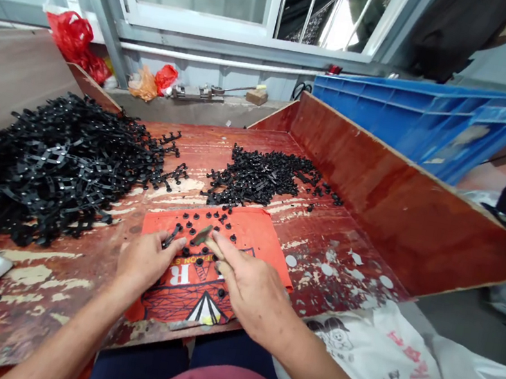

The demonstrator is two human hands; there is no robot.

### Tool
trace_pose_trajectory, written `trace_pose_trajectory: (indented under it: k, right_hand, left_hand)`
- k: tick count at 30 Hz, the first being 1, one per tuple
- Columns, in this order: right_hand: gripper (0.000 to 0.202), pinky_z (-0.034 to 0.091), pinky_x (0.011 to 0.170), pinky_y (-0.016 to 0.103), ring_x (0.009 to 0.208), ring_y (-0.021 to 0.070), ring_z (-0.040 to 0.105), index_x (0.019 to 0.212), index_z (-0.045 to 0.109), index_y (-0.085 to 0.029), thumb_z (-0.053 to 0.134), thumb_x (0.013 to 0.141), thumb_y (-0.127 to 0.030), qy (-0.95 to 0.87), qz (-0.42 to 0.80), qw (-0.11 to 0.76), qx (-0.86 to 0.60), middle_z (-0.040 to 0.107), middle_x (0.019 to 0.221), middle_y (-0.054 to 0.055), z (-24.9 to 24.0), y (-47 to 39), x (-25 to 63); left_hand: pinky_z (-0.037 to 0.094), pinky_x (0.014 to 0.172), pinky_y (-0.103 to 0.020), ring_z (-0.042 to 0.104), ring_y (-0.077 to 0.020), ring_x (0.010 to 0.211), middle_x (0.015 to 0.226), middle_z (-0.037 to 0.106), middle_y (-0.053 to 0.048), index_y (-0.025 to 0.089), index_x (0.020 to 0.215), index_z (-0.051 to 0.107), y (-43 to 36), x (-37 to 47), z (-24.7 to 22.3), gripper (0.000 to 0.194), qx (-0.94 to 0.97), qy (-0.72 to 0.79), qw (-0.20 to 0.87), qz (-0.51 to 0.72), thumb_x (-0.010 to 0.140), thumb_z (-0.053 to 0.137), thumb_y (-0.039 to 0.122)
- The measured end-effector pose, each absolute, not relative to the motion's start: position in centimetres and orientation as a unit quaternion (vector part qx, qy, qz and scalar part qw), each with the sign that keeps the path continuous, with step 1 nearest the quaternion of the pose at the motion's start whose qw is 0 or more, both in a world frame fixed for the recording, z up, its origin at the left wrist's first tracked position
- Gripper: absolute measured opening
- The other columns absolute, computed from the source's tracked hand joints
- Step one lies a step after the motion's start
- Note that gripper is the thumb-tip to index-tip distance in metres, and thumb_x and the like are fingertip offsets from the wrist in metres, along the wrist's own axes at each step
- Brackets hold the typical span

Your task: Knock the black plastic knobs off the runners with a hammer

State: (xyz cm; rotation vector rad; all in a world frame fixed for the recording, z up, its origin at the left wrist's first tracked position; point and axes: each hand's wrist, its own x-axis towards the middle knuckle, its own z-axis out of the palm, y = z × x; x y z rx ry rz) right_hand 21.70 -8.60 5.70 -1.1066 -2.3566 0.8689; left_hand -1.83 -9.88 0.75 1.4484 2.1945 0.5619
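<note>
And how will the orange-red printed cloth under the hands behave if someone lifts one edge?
The cloth would probably flop, as it looks like thin, soft fabric. The small, round black pieces lie scattered on it without visible fastening, so they would likely slide or tumble off.

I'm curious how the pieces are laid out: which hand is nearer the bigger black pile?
Left: the left hand is to the right of the bigger black pile; the right hand is farther right.
</note>
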Motion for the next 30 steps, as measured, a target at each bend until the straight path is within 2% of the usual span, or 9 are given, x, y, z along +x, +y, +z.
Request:
trace_pose_trajectory:
  k: [4, 7, 10, 12, 15, 18, 22, 26, 30]
  right_hand:
    - [0.05, 0.053, 0.097, 0.036, 0.111, 0.0216, 0.066, 0.15, 0.041, -0.033, 0.045, 0.102, -0.019, -0.852, 0.29, 0.199, -0.388, 0.063, 0.134, -0.001, 6.3, -8.4, 20.6]
    - [0.05, 0.052, 0.099, 0.037, 0.114, 0.0221, 0.065, 0.152, 0.038, -0.03, 0.043, 0.103, -0.021, -0.84, 0.295, 0.234, -0.39, 0.063, 0.135, 0.001, 5.9, -8.6, 20.5]
    - [0.049, 0.046, 0.107, 0.036, 0.123, 0.0201, 0.059, 0.153, 0.038, -0.024, 0.038, 0.104, -0.021, -0.818, 0.323, 0.284, -0.381, 0.059, 0.139, 0.002, 5.5, -8.8, 20.9]
    - [0.048, 0.046, 0.106, 0.035, 0.121, 0.0198, 0.061, 0.151, 0.04, -0.025, 0.038, 0.104, -0.021, -0.812, 0.326, 0.288, -0.39, 0.06, 0.139, 0.002, 5.3, -8.6, 21.3]
    - [0.039, 0.054, 0.086, 0.032, 0.099, 0.0204, 0.069, 0.14, 0.053, -0.027, 0.045, 0.102, -0.023, -0.823, 0.289, 0.236, -0.428, 0.071, 0.121, 0.002, 5.1, -7.5, 21.0]
    - [0.02, 0.051, 0.069, 0.025, 0.082, 0.0185, 0.069, 0.113, 0.067, -0.024, 0.052, 0.1, -0.029, -0.863, 0.204, 0.142, -0.44, 0.074, 0.097, 0.002, 5.0, -5.5, 18.6]
    - [0.012, 0.051, 0.073, 0.028, 0.085, 0.0226, 0.069, 0.093, 0.073, -0.02, 0.062, 0.092, -0.025, -0.894, 0.15, 0.092, -0.411, 0.073, 0.095, 0.006, 4.9, -3.3, 13.8]
    - [0.018, 0.053, 0.076, 0.032, 0.085, 0.0256, 0.071, 0.092, 0.075, -0.012, 0.058, 0.086, -0.008, -0.908, 0.127, 0.042, -0.397, 0.073, 0.092, 0.014, 4.9, -2.7, 11.1]
    - [0.024, 0.053, 0.08, 0.032, 0.089, 0.0251, 0.07, 0.098, 0.075, -0.014, 0.054, 0.088, -0.01, -0.916, 0.119, 0.027, -0.382, 0.073, 0.096, 0.014, 4.8, -4.2, 11.2]
  left_hand:
    - [0.03, 0.062, -0.03, 0.066, -0.0267, 0.07, 0.065, 0.069, -0.005, 0.025, 0.069, 0.065, -10.3, -1.0, 1.2, 0.05, 0.569, 0.802, 0.144, 0.109, 0.089, 0.04, 0.064]
    - [0.032, 0.064, -0.031, 0.068, -0.0286, 0.074, 0.067, 0.071, -0.006, 0.025, 0.077, 0.067, -10.7, -0.8, 1.2, 0.047, 0.574, 0.805, 0.11, 0.1, 0.09, 0.04, 0.062]
    - [0.032, 0.062, -0.031, 0.067, -0.0285, 0.074, 0.067, 0.071, -0.006, 0.024, 0.08, 0.066, -10.8, -1.4, 1.1, 0.047, 0.553, 0.814, 0.125, 0.126, 0.09, 0.04, 0.062]
    - [0.033, 0.059, -0.03, 0.067, -0.0272, 0.072, 0.068, 0.07, -0.005, 0.023, 0.078, 0.066, -10.8, -2.3, 1.0, 0.048, 0.533, 0.814, 0.169, 0.16, 0.09, 0.041, 0.063]
    - [0.038, 0.06, -0.029, 0.067, -0.0256, 0.074, 0.076, 0.073, -0.004, 0.021, 0.081, 0.07, -11.0, -4.1, 0.8, 0.05, 0.5, 0.796, 0.245, 0.237, 0.086, 0.047, 0.066]
    - [0.04, 0.059, -0.028, 0.065, -0.0238, 0.072, 0.077, 0.074, -0.003, 0.019, 0.083, 0.072, -11.8, -5.9, 0.6, 0.051, 0.457, 0.786, 0.284, 0.303, 0.08, 0.057, 0.067]
    - [0.038, 0.055, -0.024, 0.058, -0.017, 0.061, 0.066, 0.068, 0.002, 0.018, 0.081, 0.069, -14.1, -7.3, 0.5, 0.049, 0.351, 0.776, 0.315, 0.419, 0.07, 0.07, 0.066]
    - [0.027, 0.043, -0.022, 0.036, -0.0096, 0.042, 0.048, 0.047, 0.008, 0.02, 0.067, 0.055, -16.7, -8.1, 0.9, 0.05, 0.244, 0.753, 0.361, 0.492, 0.062, 0.077, 0.064]
    - [0.036, 0.048, -0.023, 0.042, -0.0111, 0.049, 0.054, 0.051, 0.005, 0.02, 0.062, 0.052, -18.9, -9.3, 1.5, 0.049, 0.224, 0.723, 0.391, 0.523, 0.067, 0.075, 0.063]
